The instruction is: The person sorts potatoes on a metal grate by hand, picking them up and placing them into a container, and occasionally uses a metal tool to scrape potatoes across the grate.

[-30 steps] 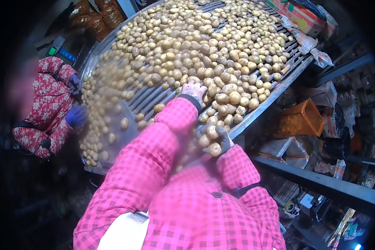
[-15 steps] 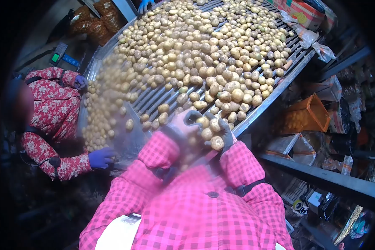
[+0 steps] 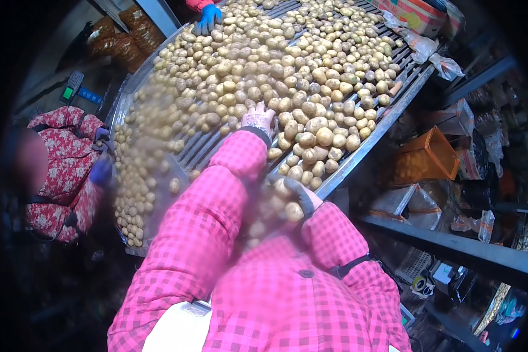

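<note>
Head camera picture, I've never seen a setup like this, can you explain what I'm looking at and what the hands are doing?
This view comes from a camera worn on a person's head, looking down past their pink checked sleeves. Ahead is a slatted table heaped with potatoes. The left hand reaches onto the pile; the right hand, in a dark glove, cups several potatoes near the chest. A co-worker in a red floral jacket stands at the left edge, and another person's blue glove shows at the top.
</note>
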Available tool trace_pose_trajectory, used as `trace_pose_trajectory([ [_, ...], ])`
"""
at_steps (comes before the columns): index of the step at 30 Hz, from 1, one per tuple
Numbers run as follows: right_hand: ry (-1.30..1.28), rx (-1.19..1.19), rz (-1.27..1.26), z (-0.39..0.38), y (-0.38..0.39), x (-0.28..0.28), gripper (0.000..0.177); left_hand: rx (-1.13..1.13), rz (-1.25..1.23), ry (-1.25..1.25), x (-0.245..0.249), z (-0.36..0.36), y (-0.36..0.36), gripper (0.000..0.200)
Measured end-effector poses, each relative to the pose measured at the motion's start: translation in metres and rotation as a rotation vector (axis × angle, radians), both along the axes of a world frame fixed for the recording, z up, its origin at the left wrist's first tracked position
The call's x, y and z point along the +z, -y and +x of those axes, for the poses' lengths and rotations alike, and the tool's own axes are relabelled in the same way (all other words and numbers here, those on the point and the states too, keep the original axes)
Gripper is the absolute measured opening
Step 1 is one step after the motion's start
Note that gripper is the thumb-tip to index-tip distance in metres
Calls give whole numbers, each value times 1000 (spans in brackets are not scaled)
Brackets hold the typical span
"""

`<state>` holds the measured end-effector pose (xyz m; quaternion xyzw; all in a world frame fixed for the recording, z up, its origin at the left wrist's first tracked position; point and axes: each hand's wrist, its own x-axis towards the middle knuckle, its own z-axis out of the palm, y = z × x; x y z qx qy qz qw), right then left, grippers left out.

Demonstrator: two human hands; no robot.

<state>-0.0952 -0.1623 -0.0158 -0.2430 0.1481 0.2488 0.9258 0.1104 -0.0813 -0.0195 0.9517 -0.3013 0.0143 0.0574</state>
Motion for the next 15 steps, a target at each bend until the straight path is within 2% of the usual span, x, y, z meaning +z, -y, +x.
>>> trace_pose_trajectory([
  [2, 42, -34, 5, 0, 0, 0, 71, 73, -90, -268, -2, 0, -6, 40],
  [3, 54, -76, -48, 1, 3, 0, 74, 97, -397, -237, -10, -9, -14, 38],
  [4, 63, -120, -98, 2, 4, 3, 77, 101, -552, -344, -15, -9, -25, 37],
  [6, 12, -213, 64, 1, 6, 1, 76, 261, -994, -632, -2, -34, -43, 32],
  [8, 99, -254, 225, 3, 9, -3, 73, 448, -1073, -758, 45, -80, -44, 28],
  [9, 59, -269, 213, 3, 10, -3, 70, 204, -1027, -572, 7, -81, -54, 23],
  [10, 62, -266, 211, 2, 12, -5, 70, 120, -919, -707, 25, -97, -53, 19],
  [12, 185, -91, 404, 1, 16, -16, 69, 37, -678, -575, 35, -110, -46, 18],
  [14, 117, -109, 238, -13, 21, -19, 63, 13, -792, -361, 22, -89, -32, 24],
  [15, 130, -116, 312, -15, 22, -17, 62, 101, -745, -377, 23, -76, -21, 30],
])
